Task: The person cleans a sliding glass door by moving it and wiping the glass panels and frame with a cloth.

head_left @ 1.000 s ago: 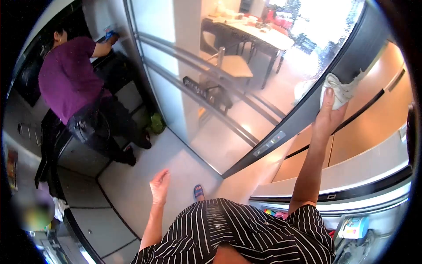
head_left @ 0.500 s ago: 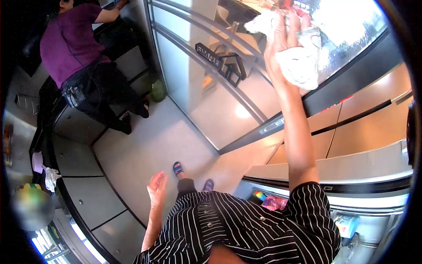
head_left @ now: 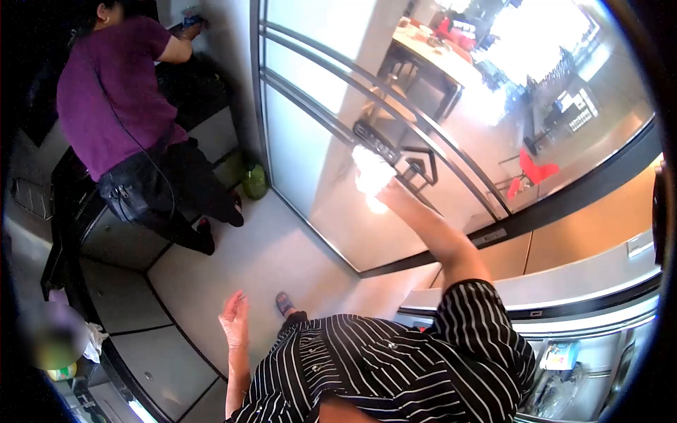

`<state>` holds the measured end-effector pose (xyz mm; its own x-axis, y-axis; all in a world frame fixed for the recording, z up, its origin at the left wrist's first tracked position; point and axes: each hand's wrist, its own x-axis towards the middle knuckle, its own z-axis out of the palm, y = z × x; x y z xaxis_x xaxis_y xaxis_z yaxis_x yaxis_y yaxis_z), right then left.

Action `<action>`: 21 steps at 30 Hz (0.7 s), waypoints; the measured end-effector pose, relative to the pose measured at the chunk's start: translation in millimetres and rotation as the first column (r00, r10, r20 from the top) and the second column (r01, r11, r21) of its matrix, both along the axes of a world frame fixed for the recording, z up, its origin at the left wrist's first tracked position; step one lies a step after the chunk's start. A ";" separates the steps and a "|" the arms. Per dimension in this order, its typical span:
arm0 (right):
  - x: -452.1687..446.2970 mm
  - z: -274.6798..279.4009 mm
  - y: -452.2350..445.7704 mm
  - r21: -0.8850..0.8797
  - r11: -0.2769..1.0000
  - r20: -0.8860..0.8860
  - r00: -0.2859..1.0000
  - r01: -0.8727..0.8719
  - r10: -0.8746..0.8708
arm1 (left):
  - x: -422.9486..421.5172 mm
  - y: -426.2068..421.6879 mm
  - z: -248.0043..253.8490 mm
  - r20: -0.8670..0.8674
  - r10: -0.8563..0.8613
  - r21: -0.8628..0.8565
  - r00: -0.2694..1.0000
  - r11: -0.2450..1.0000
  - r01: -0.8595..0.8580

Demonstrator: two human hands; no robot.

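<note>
A white cloth (head_left: 371, 169) lies against the glass door (head_left: 331, 211), just below the dark metal bars. My right hand (head_left: 386, 189) is closed on the cloth, though glare and motion blur its fingers. My arm stretches out over the lower part of the glass. Above the grey floor (head_left: 204, 289), my left hand (head_left: 235, 315) hangs in the air, its fingers bent and close together, with nothing visible in them.
A person in a purple shirt (head_left: 116, 92) stands at the dark counter on the left. Near their feet is a green container (head_left: 254, 182). Grey cabinets (head_left: 162, 359) line the lower left. An open fridge compartment (head_left: 592, 363) is at the lower right. A table (head_left: 437, 53) shows through the glass.
My right hand has swept the cloth from the right edge of the glass up across it, then down and left to the lower middle. My left hand has shifted slightly left and down.
</note>
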<state>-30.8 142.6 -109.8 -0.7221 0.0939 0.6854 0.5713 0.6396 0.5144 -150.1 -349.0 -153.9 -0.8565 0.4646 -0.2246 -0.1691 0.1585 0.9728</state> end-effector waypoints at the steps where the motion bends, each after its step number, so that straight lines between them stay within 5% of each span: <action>1: -0.2 25.5 2.2 0.020 0.982 -0.165 0.968 -0.187 0.188 | -13.3 -2.9 -1.8 -0.008 0.004 -0.011 1.000 1.000 -0.004; 2: 0.7 64.7 1.4 0.071 0.929 -0.312 0.877 -0.363 0.367 | -26.9 -7.0 -6.0 -0.012 0.007 -0.019 1.000 1.000 -0.007; 3: -2.4 121.1 2.2 -0.204 0.972 -0.106 0.990 -0.114 0.094 | -37.8 -6.9 -9.0 -0.014 0.010 -0.027 1.000 1.000 -0.011; 4: -5.8 178.4 2.3 -0.363 0.909 0.200 0.970 0.205 -0.139 | -45.2 -4.8 -7.6 -0.019 0.027 -0.012 0.999 1.000 -0.027; 5: -7.3 224.4 4.4 -0.303 0.878 0.241 0.921 0.370 -0.305 | -50.9 -3.5 -4.6 -0.022 0.046 0.000 0.999 0.999 -0.046; 8: -1.5 349.4 25.7 0.272 0.818 -0.174 0.862 0.506 -0.476 | -65.2 -3.3 -25.9 -0.007 0.050 0.002 0.999 0.999 -0.050; 9: -11.7 373.4 37.7 0.350 0.783 -0.297 0.854 0.514 -0.427 | -67.5 -1.0 -29.3 0.036 0.054 0.016 0.998 0.998 -0.054; 10: -29.2 388.2 59.4 0.246 0.967 -0.452 0.890 0.061 0.059 | -69.9 2.2 -32.1 0.078 0.058 0.027 0.995 0.998 -0.061; 11: -46.6 390.7 68.0 0.367 0.887 -0.481 0.873 0.281 -0.077 | -69.7 9.0 -36.3 0.082 0.053 0.049 0.995 0.997 -0.057; 12: -63.7 387.0 67.0 0.462 0.745 -0.526 0.825 0.481 -0.207 | -66.2 16.0 -38.7 0.086 0.045 0.064 0.995 0.997 -0.051; 14: -87.9 345.0 53.4 0.215 0.854 -0.331 0.858 0.474 -0.393 | -53.8 29.1 -35.0 0.118 0.018 0.061 0.993 0.998 -0.026; 16: -107.7 222.3 65.1 0.180 0.944 -0.029 0.961 0.277 -0.276 | -50.1 43.5 -22.3 0.179 -0.013 0.034 0.984 0.999 0.007; 17: -117.8 162.1 70.0 0.117 0.975 0.121 0.972 0.188 -0.202 | -52.1 41.6 -54.8 0.200 -0.008 0.064 0.980 0.998 -0.005; 18: -109.3 117.7 34.5 0.186 0.942 0.374 0.866 0.280 -0.331 | -51.1 37.8 -55.7 0.185 -0.007 0.028 0.983 1.000 0.001; 21: -103.0 6.5 36.0 -0.239 0.971 0.229 0.972 -0.001 0.058 | -63.6 50.5 -49.8 0.121 0.026 -0.007 0.992 1.000 -0.025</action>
<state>-133.8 178.6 -103.3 -0.8639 0.2082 0.4586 0.4326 0.7731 0.4638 -213.7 -298.5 -203.8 -0.8344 0.4417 -0.3297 -0.2896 0.1577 0.9441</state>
